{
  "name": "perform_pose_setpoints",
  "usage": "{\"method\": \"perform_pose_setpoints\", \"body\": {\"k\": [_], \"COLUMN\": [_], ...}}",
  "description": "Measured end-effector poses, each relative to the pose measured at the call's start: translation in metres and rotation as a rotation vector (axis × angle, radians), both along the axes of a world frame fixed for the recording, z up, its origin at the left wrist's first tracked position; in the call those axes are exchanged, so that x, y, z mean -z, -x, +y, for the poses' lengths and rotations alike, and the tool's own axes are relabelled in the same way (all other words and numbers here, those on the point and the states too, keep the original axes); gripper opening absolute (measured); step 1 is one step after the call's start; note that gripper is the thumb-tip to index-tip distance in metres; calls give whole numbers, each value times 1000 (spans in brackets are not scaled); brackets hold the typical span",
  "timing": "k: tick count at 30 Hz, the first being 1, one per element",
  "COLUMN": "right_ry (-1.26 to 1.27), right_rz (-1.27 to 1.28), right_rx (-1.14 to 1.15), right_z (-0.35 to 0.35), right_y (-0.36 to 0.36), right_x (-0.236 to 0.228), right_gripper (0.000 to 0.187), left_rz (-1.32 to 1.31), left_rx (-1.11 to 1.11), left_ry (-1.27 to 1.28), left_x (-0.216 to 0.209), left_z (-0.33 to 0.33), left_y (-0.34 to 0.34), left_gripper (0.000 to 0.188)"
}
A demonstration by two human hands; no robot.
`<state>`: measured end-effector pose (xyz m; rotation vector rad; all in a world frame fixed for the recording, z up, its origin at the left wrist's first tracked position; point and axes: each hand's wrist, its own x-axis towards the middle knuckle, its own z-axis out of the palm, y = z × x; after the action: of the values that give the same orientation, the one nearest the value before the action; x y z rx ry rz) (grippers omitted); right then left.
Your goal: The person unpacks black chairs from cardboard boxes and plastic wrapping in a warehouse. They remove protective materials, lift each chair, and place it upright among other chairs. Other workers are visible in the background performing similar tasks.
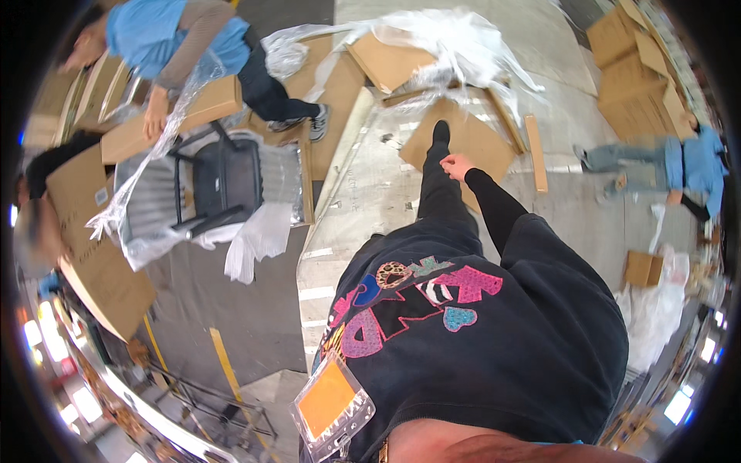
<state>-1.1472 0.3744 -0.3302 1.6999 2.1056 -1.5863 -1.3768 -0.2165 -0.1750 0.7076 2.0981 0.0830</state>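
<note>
My right hand (456, 167) hangs ahead of my body at the end of a black sleeve, over the floor. Its fingers are curled together; whether anything small is between them is hidden. Below it lies a flat cardboard sheet (498, 158), with my dark shoe (441, 133) over it. My left hand is out of view. To the left, a black armchair (231, 174) sits amid clear plastic wrap (258, 235) and grey padding. A co-worker in a blue shirt (139, 35) leans over it, a hand near the long cardboard piece (174, 119).
Crumpled clear plastic (463, 46) and cardboard pieces (390, 60) lie ahead on the floor. A narrow cardboard strip (536, 153) is to the right. Large opened cartons (637, 73) stand far right, near another person (687, 166). At left, another person is beside a big carton (104, 239).
</note>
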Motion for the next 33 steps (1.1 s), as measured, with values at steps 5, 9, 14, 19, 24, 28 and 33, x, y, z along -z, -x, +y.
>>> {"method": "perform_pose_setpoints", "body": {"k": [5,9,14,19,24,28,33], "right_ry": [-170,54,200,127,94,19,71], "right_rz": [-121,-552,-602,-441,-487,-436,-602], "right_rx": [151,-9,-274,135,266,332,346], "right_z": [-28,-85,-113,-85,-9,33,61], "right_y": [-117,-228,-330,-350,-352,-334,-335], "right_x": [-26,-29,-12,3,-21,-20,-29], "right_gripper": [33,36,34,32,39,35,30], "left_rz": [63,173,-44,12,52,20,-81], "left_rx": [8,87,54,342,388,432,271], "left_ry": [32,-225,-357,-262,-295,-209,-93], "left_x": [20,35,72,85,93,75,51], "left_z": [64,199,346,426,468,501,556], "left_y": [31,46,6,-47,-37,6,56], "left_gripper": [18,20,18,14,13,9,12]}}
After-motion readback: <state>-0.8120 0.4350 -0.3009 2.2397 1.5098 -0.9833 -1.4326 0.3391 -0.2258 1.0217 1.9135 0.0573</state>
